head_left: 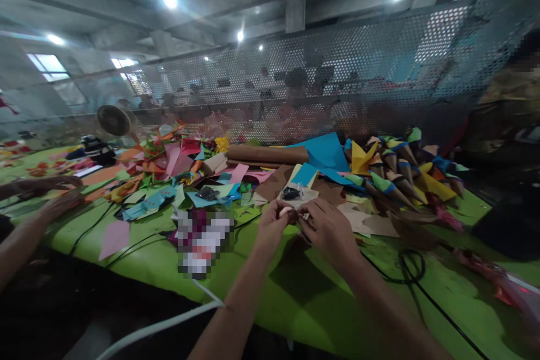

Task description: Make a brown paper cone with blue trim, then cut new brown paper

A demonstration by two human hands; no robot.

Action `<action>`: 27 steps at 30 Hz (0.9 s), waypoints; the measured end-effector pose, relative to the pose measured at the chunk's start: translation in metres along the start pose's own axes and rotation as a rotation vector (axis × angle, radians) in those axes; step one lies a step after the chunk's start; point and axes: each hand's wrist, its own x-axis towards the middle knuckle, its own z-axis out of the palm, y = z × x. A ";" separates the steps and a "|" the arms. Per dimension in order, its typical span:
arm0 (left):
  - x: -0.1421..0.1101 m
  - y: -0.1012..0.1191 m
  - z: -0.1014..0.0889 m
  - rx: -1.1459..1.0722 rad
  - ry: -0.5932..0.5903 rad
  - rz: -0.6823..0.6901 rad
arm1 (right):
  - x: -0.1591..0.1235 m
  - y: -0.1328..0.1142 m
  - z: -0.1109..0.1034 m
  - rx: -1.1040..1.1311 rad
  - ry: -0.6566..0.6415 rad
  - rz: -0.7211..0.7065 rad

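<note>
Piece, small and brown, its material too blurred to tell, is pinched by my left grip and right grip over the smooth green table; beyond lie crinkled clear plastic, rolled brown paper and pointed paper cones

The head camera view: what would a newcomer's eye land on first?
Probably the bright paper strewn along the green table, with a big blue sheet standing out at the back, right of centre. Then the person's left hand and right hand, meeting at a small object near the middle. Behind everything rises a mesh screen.
</note>
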 end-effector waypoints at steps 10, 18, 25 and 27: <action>-0.001 -0.003 0.001 0.038 -0.010 -0.029 | -0.003 -0.004 0.003 -0.024 0.065 0.012; -0.002 -0.001 0.002 0.022 -0.028 -0.001 | 0.002 0.003 0.001 0.267 -0.020 0.149; -0.002 -0.001 -0.002 -0.015 -0.034 -0.026 | 0.005 0.003 0.002 0.645 -0.023 0.328; 0.000 -0.001 -0.004 -0.043 -0.011 -0.038 | 0.005 0.004 0.003 0.808 -0.049 0.415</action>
